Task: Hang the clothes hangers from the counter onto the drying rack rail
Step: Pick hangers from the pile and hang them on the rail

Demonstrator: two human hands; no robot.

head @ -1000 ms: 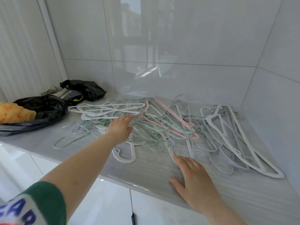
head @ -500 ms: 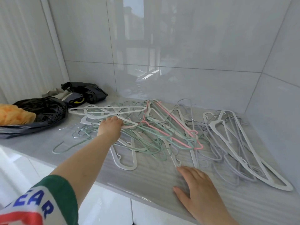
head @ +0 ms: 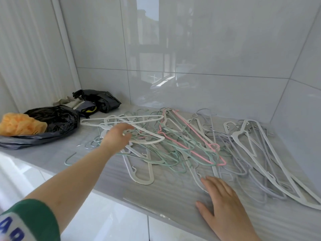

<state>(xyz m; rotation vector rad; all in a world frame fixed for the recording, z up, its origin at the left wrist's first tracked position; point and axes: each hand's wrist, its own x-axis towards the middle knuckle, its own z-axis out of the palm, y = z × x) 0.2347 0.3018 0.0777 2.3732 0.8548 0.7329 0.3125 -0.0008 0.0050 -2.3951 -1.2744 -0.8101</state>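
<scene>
A tangled pile of clothes hangers [head: 182, 148] lies on the grey counter [head: 165, 193]: white, mint green, pink [head: 194, 131] and grey ones [head: 260, 153]. My left hand [head: 119, 136] reaches into the left side of the pile, its fingers curled round the lower bar of a white hanger [head: 121, 117] that sits on top. My right hand [head: 224, 204] rests flat on the counter near the front edge, its fingertips just touching the nearest hangers. No drying rack rail is in view.
A black plastic bag [head: 55, 119] holding something orange [head: 19, 124] sits at the left of the counter, with a second black bag [head: 102, 100] and some cloth behind it. Glossy tiled walls close off the back and right. White cabinet fronts [head: 104, 220] lie below.
My left hand has moved from open above the pile to curled round the white hanger. The right hand has stayed flat on the counter. The view has tilted slightly upward.
</scene>
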